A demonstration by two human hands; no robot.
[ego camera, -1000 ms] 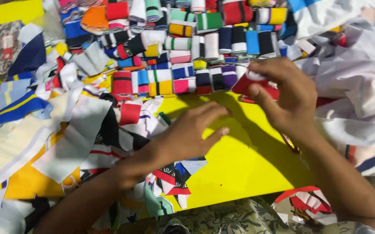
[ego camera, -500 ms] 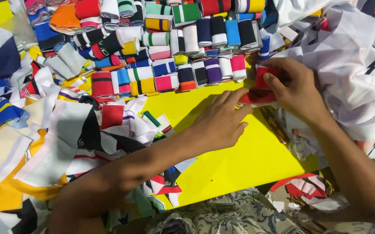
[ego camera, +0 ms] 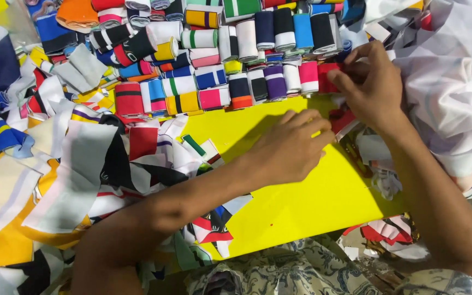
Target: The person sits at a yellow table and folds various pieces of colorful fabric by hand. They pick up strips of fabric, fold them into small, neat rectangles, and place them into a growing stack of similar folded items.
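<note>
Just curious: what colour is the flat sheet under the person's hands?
Bright yellow sheet, seen clearly in the head view.

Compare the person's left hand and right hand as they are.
The left hand lies flat, palm down, on the yellow sheet; the right hand is raised at the row's end. The left holds nothing; the right pinches a red fabric piece. Both are bare.

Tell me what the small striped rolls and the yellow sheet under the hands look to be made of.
Striped rolls: apparently knit fabric, matte, with soft rounded folds and woven-in colour bands; probably ribbed trim, though the ribbing is too fine to confirm. Yellow sheet: smooth, flat and evenly coloured with a slight sheen, likely plastic or coated card; which one is unclear. The right hand pinches a red piece that looks like the same cloth.
</note>
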